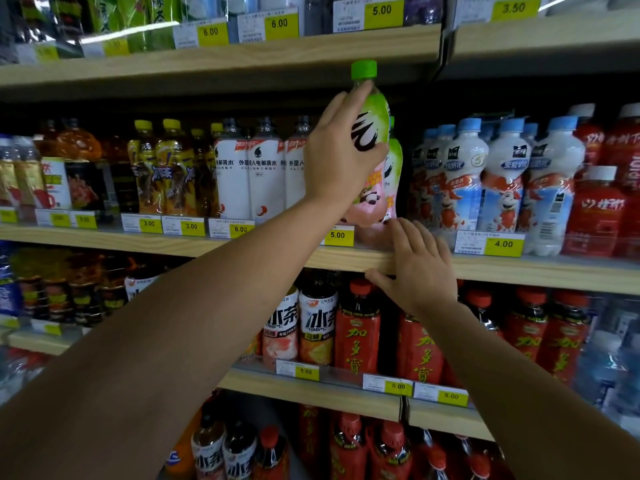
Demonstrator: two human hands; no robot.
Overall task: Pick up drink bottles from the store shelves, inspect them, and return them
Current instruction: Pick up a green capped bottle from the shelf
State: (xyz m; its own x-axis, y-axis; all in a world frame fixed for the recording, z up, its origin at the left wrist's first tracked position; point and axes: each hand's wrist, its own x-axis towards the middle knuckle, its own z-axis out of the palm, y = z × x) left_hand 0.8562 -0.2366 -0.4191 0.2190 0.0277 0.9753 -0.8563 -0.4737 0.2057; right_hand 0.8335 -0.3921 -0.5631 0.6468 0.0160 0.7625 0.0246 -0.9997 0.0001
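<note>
Shelf, far left: we see amber tea bottles with yellow caps (162,168) standing upright, yellow price tags reading 3.00 beneath them.
White bottles: three tall white electrolyte-water bottles (263,174) stand side by side just right of the tea.
Left hand: our left hand (341,154) reaches up from the lower left, fingers and thumb curled round the upper body of a green-capped bottle.
Task bottle: the green-capped bottle (372,112), green above and pink below with a panda on its label, is upright at the middle shelf's front edge, its cap reaching the shelf above; a matching bottle stands just behind it.
Right hand: our right hand (415,268) rests on the wooden shelf edge (540,271), fingers straight and spread, gripping nothing, fingertips near the bottle's base.
Shelf, right: white milk-drink bottles with blue caps (498,181), then red bottles at the far right.
Below: red herbal-tea bottles (360,330) on the lower shelf.
</note>
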